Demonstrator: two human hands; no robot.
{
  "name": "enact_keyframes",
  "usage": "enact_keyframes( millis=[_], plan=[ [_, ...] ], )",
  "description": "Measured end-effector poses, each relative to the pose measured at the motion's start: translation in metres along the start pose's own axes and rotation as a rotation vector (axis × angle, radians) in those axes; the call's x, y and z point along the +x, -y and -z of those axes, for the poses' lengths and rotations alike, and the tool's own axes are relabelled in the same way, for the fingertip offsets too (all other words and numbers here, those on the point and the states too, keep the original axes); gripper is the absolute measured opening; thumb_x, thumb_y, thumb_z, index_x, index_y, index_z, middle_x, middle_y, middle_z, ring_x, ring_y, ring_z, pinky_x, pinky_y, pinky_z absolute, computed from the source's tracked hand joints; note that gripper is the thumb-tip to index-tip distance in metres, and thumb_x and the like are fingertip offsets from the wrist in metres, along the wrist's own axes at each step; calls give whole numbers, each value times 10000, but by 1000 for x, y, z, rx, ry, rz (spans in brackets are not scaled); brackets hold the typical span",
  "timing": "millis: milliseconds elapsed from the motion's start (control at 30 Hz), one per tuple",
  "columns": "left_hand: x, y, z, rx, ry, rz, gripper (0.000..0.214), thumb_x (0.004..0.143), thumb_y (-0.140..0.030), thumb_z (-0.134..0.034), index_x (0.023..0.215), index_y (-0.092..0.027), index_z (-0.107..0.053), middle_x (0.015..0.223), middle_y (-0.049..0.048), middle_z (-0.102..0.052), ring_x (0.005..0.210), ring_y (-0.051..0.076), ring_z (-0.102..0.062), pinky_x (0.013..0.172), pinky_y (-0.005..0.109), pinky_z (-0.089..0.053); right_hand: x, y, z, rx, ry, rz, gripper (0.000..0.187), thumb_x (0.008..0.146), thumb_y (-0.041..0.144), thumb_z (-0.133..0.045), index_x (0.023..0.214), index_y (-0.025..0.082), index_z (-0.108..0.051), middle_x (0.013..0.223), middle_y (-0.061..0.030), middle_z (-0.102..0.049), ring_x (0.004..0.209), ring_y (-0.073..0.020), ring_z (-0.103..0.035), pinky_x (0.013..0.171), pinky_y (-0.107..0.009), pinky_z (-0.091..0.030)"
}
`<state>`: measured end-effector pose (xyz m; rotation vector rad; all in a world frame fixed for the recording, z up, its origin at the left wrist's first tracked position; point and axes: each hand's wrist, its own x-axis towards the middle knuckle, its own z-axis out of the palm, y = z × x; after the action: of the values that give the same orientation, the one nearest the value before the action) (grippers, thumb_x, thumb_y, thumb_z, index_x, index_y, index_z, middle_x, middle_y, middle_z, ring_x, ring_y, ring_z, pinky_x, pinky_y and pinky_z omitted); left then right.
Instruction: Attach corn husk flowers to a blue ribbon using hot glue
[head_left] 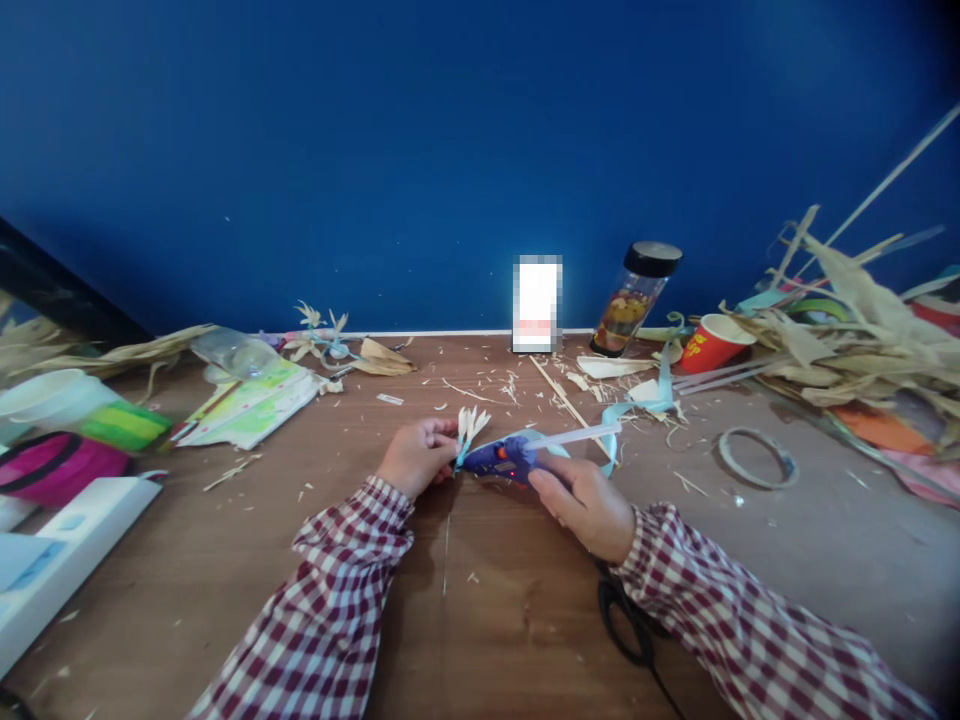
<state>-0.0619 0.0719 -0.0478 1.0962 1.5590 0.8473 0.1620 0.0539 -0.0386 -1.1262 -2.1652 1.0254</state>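
My left hand (421,457) pinches a small bundle of pale corn-husk strips (471,428) with light blue ribbon about its base; the strips fan upward. In my right hand (589,500) is a blue hot glue gun (499,460), its nozzle pointing left at the ribbon-bound base. Whether the nozzle touches it, I cannot tell. A clear glue stick (577,434) sticks out of the gun's back toward the right. Light blue ribbon (660,395) trails on the table behind the gun. Partly hidden under my right forearm, black-handled scissors (630,625) lie on the table.
A tilted glass bottle (634,305), a lit phone (537,305) and a red paper cup (716,343) stand at the back. Corn husks (847,340) pile up at right, near a tape roll (757,460). A white power strip (71,565) lies at left; husk scraps litter the brown table (517,640).
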Motion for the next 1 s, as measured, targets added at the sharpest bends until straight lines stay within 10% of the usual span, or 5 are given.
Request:
enact_keyframes(
  millis=[1000],
  plan=[
    [-3,-2,-1,-14,-22,34,447,633,-193,-621,1063,-92,-550,615,-4,-612,380,48,-459,348,152,-353,0,-2,5,8,-67,16,297,872,348,-373,680,167,-509,536,23,-457,517,-105,-408,494,-219,-295]
  ],
)
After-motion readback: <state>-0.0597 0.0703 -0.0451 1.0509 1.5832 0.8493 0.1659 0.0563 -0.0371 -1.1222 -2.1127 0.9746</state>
